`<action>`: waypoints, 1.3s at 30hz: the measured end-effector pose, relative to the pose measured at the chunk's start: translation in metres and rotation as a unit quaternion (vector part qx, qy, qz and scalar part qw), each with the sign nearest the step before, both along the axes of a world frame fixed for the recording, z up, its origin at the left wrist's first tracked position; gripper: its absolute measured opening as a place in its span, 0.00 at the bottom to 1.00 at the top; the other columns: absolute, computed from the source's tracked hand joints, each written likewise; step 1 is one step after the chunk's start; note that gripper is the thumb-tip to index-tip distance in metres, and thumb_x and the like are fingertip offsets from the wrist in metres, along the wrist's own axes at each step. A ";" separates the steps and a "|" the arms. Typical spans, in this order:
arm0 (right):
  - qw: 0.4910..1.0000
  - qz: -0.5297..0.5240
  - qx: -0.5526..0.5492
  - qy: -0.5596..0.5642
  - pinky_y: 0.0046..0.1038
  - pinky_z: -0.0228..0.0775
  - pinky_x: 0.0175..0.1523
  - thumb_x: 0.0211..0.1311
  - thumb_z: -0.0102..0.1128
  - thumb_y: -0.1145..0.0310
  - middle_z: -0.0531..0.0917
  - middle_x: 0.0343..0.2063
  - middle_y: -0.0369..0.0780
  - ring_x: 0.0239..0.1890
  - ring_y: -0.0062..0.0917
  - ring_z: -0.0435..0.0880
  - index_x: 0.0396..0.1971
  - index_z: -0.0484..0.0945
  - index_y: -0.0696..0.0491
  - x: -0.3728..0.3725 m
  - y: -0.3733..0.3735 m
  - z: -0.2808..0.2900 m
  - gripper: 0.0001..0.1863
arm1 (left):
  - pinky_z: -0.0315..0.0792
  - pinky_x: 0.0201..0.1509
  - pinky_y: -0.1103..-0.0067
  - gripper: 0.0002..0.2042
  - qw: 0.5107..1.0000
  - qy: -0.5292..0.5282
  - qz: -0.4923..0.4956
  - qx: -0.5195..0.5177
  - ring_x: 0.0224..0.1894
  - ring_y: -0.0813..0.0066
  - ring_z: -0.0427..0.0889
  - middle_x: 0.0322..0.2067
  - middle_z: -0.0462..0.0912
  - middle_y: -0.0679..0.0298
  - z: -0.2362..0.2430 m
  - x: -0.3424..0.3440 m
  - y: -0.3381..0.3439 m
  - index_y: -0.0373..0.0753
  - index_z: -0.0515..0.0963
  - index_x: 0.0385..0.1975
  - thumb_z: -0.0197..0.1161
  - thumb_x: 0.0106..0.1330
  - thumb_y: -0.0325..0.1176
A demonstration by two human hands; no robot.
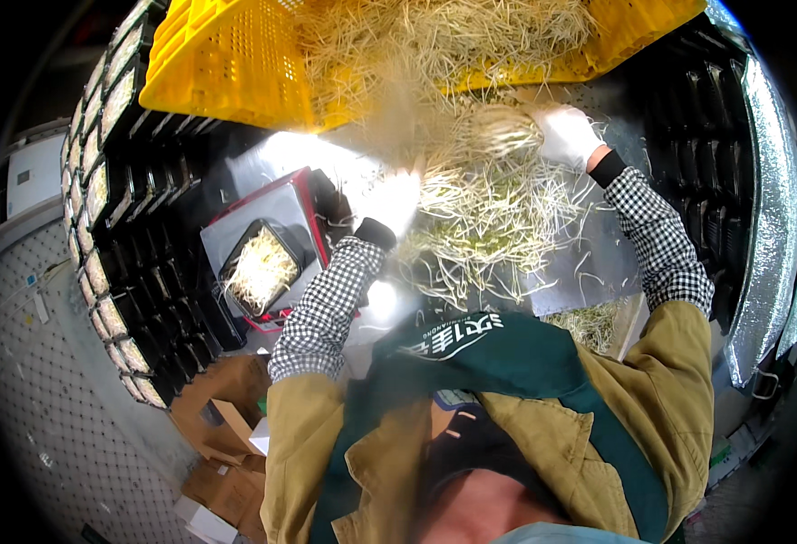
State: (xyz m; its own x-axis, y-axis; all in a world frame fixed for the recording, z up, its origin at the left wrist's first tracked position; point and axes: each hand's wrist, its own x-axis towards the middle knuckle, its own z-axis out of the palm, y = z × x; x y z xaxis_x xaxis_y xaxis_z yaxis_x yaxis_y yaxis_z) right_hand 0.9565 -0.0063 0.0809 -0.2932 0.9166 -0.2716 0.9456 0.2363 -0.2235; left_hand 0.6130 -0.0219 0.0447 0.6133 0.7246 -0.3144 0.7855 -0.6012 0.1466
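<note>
A loose heap of bean sprouts (489, 240) lies on the metal table in front of me. At its far right edge my right hand (568, 138), in a white glove, is closed around a bunch of sprouts. My left hand (389, 201), also gloved in white, reaches to the left side of the heap and touches the sprouts. Glare washes out its fingers, so their grip is unclear. Left of that hand, a black plastic tray (262, 267) with sprouts in it sits tilted to the view on a red-edged scale (282, 204).
A yellow perforated crate (226, 77) full of sprouts stands tipped toward me at the far side. Filled black trays (99, 195) are stacked high on the left; stacked black trays (702, 154) rise on the right. Cardboard boxes (222, 408) lie low at the left.
</note>
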 end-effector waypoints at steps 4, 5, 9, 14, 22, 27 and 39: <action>0.994 0.012 0.067 0.083 0.34 0.79 0.38 0.45 0.65 0.67 0.83 0.32 0.46 0.32 0.36 0.84 0.54 0.74 0.54 -0.046 -0.004 0.019 0.31 | 0.72 0.58 0.67 0.26 0.989 -0.100 0.107 -0.030 0.51 0.56 0.80 0.50 0.79 0.49 0.007 -0.031 0.008 0.36 0.69 0.60 0.62 0.60 0.32; 0.994 0.018 0.068 0.089 0.33 0.79 0.36 0.45 0.65 0.68 0.83 0.31 0.45 0.31 0.35 0.84 0.54 0.74 0.55 -0.062 -0.004 0.016 0.30 | 0.70 0.61 0.68 0.27 0.972 -0.180 0.144 -0.050 0.54 0.56 0.79 0.52 0.79 0.51 -0.003 -0.043 0.013 0.38 0.69 0.62 0.62 0.59 0.31; 0.993 0.051 -0.002 0.107 0.33 0.79 0.34 0.52 0.57 0.75 0.83 0.29 0.45 0.28 0.35 0.83 0.51 0.76 0.56 -0.133 -0.001 -0.025 0.22 | 0.75 0.56 0.72 0.24 0.712 -0.507 0.406 -0.269 0.54 0.68 0.78 0.53 0.77 0.52 0.072 -0.006 0.021 0.35 0.64 0.64 0.57 0.68 0.30; 0.959 0.118 0.255 0.034 0.38 0.79 0.41 0.42 0.65 0.73 0.81 0.39 0.46 0.39 0.35 0.81 0.71 0.50 0.55 -0.143 -0.008 -0.083 0.51 | 0.75 0.58 0.66 0.65 0.983 -0.014 0.126 -0.130 0.58 0.46 0.75 0.55 0.71 0.33 0.017 0.003 0.017 0.32 0.36 0.72 0.74 0.44 0.61; 0.975 0.164 0.150 0.015 0.32 0.75 0.25 0.52 0.55 0.77 0.79 0.18 0.42 0.20 0.32 0.81 0.45 0.77 0.57 -0.094 -0.013 -0.073 0.17 | 0.78 0.42 0.67 0.13 0.976 -0.090 0.134 -0.149 0.37 0.54 0.84 0.38 0.82 0.47 -0.052 -0.005 0.019 0.34 0.73 0.42 0.60 0.63 0.35; 0.995 0.055 0.079 -0.030 0.35 0.78 0.32 0.55 0.58 0.70 0.83 0.23 0.45 0.26 0.34 0.85 0.35 0.81 0.53 -0.024 -0.004 -0.020 0.08 | 0.78 0.38 0.68 0.06 0.996 -0.086 0.016 -0.024 0.35 0.58 0.84 0.32 0.81 0.51 -0.033 -0.007 0.006 0.36 0.73 0.38 0.50 0.67 0.28; 0.977 0.111 -0.159 0.083 0.40 0.65 0.65 0.37 0.68 0.28 0.71 0.58 0.60 0.56 0.50 0.76 0.71 0.50 0.58 -0.158 0.019 -0.036 0.67 | 0.65 0.66 0.65 0.38 0.981 -0.123 0.141 0.058 0.62 0.49 0.68 0.62 0.65 0.41 0.028 -0.065 -0.063 0.30 0.62 0.63 0.71 0.55 0.40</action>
State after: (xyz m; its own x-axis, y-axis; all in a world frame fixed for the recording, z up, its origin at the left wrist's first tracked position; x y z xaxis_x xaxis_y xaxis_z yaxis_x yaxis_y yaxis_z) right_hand 0.7983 0.0132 0.0447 -0.5397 0.7018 -0.4649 0.8236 0.3256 -0.4644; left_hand 0.5485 -0.0846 0.0722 0.4304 0.8984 -0.0871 0.8721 -0.3890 0.2969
